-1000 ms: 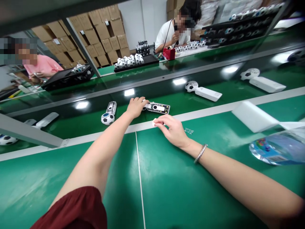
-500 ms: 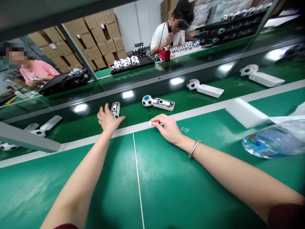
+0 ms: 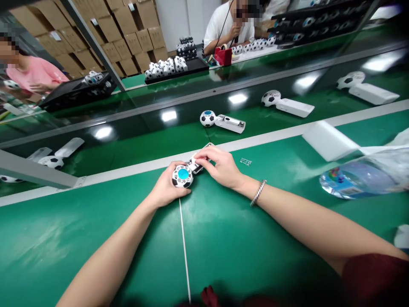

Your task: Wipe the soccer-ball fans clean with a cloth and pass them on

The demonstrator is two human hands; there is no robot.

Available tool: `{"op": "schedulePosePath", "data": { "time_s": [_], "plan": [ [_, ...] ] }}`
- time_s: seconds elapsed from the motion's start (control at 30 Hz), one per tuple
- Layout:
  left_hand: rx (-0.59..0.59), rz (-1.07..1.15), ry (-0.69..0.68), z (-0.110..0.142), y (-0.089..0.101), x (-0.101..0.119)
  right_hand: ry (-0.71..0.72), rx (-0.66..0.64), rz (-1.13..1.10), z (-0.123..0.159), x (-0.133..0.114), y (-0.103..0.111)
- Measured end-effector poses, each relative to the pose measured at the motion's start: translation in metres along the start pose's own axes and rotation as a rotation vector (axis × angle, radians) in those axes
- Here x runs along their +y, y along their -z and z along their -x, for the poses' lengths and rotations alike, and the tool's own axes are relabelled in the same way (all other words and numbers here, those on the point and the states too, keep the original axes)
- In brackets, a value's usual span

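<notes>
– "Cardboard boxes point(image 3: 128, 25) stood stacked at the back of your head view. Who was near them?"

– "Two others: a person in pink point(image 3: 43, 76) at the left, and a person in a white shirt point(image 3: 219, 29) farther right, past a black tray point(image 3: 196, 70) with football-patterned balls point(image 3: 164, 68)."

– "And on your side?"

– "I had a green tabletop point(image 3: 143, 247) before me, edged by a pale rail point(image 3: 121, 172), with a dark green belt point(image 3: 156, 140) beyond. Off to the right, a clear bottle point(image 3: 367, 179) was near a white block point(image 3: 330, 145)."

– "Where was the unit you handled?"

– "That ball-headed unit point(image 3: 186, 179) was straight ahead, by the tabletop's far edge, its blue disc point(image 3: 183, 174) facing up and its uncovered casing point(image 3: 197, 169) slanting away under my right hand point(image 3: 222, 168)."

– "How were your hands?"

– "Left hand point(image 3: 166, 185) curled round the ball end, thumb on the near side. Right was pinched, thumb to finger, over the casing; a small white piece point(image 3: 193, 161) showed at the tips. I couldn't tell whether it touched the casing."

– "Anything on the belt?"

– "Three similar units point(image 3: 207, 119) in a row, well apart, beyond and to the right."
</notes>
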State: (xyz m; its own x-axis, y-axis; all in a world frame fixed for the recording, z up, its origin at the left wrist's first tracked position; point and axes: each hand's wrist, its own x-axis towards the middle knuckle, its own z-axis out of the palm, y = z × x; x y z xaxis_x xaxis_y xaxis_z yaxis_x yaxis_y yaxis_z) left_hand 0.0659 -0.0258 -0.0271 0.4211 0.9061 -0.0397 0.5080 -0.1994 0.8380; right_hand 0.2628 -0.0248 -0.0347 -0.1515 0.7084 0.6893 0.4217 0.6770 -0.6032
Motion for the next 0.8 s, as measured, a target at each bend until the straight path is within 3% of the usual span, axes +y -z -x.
{"op": "schedulePosePath", "data": {
  "time_s": [0.3, 0.47, 0.63, 0.8],
  "plan": [
    [0.026, -0.076, -0.067, 0.0, -0.005, 0.0, 0.229, -0.223, 0.04, 0.01, -0.012, -0.019],
    [0.026, -0.091, -0.071, 0.001, -0.006, 0.0, 0.191, -0.208, 0.128, 0.01, -0.009, -0.015],
    [0.027, -0.106, -0.094, 0.001, -0.006, -0.001, 0.242, -0.247, 0.102, 0.012, -0.012, -0.014],
    [0.017, -0.1, -0.089, 0.001, -0.005, 0.0, 0.162, -0.167, 0.097, 0.006, -0.011, -0.02]
  ]
}}
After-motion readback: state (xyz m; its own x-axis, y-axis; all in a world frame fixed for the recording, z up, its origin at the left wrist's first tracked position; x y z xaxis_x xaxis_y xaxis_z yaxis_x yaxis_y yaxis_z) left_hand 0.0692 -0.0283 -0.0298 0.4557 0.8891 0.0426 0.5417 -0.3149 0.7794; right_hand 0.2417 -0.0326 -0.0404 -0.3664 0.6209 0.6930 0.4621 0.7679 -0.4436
